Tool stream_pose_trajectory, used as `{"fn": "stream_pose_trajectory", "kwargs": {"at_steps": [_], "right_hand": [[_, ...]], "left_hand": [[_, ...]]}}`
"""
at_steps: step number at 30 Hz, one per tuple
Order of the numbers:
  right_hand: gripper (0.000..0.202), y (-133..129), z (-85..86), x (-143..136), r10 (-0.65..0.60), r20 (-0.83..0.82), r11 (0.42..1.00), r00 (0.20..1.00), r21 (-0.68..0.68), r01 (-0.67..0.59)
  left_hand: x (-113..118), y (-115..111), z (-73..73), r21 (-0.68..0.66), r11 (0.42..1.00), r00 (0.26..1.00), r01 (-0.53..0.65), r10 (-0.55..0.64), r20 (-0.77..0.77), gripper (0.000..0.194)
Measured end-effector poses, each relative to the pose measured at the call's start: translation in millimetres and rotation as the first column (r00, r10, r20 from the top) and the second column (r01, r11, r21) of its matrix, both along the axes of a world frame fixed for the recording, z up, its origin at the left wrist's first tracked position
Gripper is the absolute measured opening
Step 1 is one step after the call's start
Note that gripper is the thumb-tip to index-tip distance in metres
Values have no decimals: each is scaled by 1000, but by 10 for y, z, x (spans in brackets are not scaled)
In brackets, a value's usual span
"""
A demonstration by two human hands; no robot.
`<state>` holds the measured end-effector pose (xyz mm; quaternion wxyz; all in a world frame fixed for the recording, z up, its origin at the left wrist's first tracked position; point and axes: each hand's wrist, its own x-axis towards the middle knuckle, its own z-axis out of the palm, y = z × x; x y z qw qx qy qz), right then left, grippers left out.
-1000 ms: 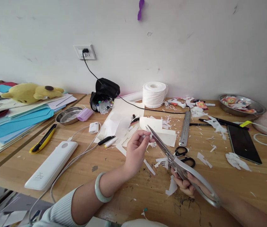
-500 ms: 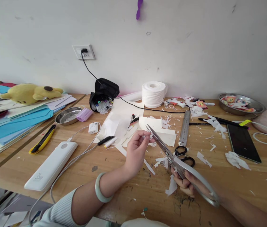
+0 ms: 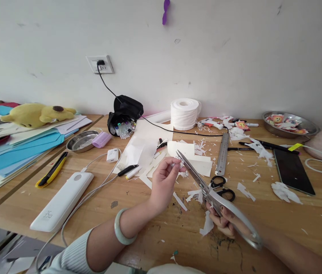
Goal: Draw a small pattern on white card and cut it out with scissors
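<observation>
My left hand (image 3: 165, 179) pinches a small paper cutout (image 3: 182, 164) with black line drawing on it, largely hidden by the fingers. Beside it, the blades of large metal scissors (image 3: 196, 176) point up and to the left, their tips close to the paper. My right hand (image 3: 222, 220) is wrapped round the handles of these scissors, low on the right. Under them lies a second pair of scissors with black handles (image 3: 226, 195). Paper scraps (image 3: 207, 223) are scattered about both hands, and cream paper pieces (image 3: 199, 166) lie just behind.
Left of my hands are a white power bank (image 3: 62, 201) with cables and a yellow utility knife (image 3: 51, 170). A steel ruler (image 3: 222, 154), a phone (image 3: 293, 171) and a metal dish (image 3: 313, 131) of cutouts are to the right. A white roll (image 3: 184, 116) stands by the wall.
Both hands and the large scissors stay almost in place. The right hand's grip and the scissor handles have shifted very slightly; the view has moved a little.
</observation>
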<state>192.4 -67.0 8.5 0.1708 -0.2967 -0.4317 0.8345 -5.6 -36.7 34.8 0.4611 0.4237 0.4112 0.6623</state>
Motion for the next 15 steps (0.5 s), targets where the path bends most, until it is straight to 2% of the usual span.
{"fn": "stream_pose_trajectory", "kwargs": {"at_steps": [8,12,15], "right_hand": [[58,-4,-179,51,-48,-55,998,997,-29,47],[58,35,-182,67,-116,-84,978,990,-182,99],[57,81,-167,93,-112,-103,954,988,-289,78]], "left_hand": [[-17,18,-27,-4,1000,1000,8,-8,0,12],[-18,15,-35,-27,1000,1000,-5,5,-1,12],[-18,7,-37,-36,999,1000,8,-9,-4,13]]}}
